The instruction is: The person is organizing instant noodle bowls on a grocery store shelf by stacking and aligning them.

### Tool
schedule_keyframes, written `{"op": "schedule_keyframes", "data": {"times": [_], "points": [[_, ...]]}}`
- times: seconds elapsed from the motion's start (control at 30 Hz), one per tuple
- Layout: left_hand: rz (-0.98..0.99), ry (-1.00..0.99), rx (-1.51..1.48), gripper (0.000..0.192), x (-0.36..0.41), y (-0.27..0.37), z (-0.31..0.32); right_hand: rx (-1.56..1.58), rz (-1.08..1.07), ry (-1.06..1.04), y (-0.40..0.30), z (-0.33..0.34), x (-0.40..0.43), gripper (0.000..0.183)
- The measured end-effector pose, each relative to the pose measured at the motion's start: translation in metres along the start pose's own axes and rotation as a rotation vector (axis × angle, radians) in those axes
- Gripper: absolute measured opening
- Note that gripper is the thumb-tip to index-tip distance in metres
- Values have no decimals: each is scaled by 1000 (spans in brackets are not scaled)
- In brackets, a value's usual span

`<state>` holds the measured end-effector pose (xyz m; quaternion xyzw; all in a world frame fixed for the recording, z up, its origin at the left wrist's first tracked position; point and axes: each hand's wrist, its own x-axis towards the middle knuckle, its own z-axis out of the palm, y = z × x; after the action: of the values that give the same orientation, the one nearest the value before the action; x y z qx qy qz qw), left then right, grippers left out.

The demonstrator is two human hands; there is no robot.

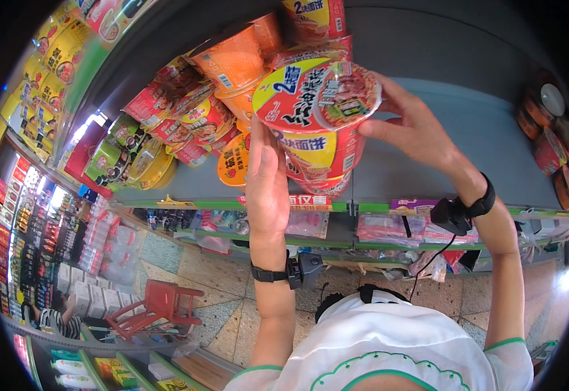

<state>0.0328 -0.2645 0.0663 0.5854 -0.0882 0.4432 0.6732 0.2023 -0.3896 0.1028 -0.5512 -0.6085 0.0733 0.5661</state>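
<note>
A red and yellow instant noodle tub (316, 95) stands at the top of a stack at the front of a grey shelf, its printed lid facing up. My left hand (267, 188) lies upright along the stack's left side, fingers extended; its fingertips are hidden behind the lid's edge. My right hand (401, 117) curves around the tub's right rim, with thumb and fingers on it. Below is another red tub (333, 183) of the same kind. Orange tubs (238, 58) stand behind and to the left, and a tub with an orange lid (233, 163) leans beside my left hand.
Red noodle tubs (201, 115) and a yellow bowl (152, 166) crowd the shelf's left part. More tubs (548, 141) sit at the far right. The green shelf edge (377, 206) runs in front. A red stool (162, 303) and a person in a striped top (62, 322) are at lower left.
</note>
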Motion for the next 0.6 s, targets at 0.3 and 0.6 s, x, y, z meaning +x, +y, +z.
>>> {"op": "schedule_keyframes", "data": {"times": [0.3, 0.6], "points": [[-8, 115, 15, 53, -3, -3, -33, -108, 54, -22, 14, 32, 9, 74], [-2, 97, 50, 61, 5, -11, -29, -101, 38, 32, 22, 37, 9, 86]]}}
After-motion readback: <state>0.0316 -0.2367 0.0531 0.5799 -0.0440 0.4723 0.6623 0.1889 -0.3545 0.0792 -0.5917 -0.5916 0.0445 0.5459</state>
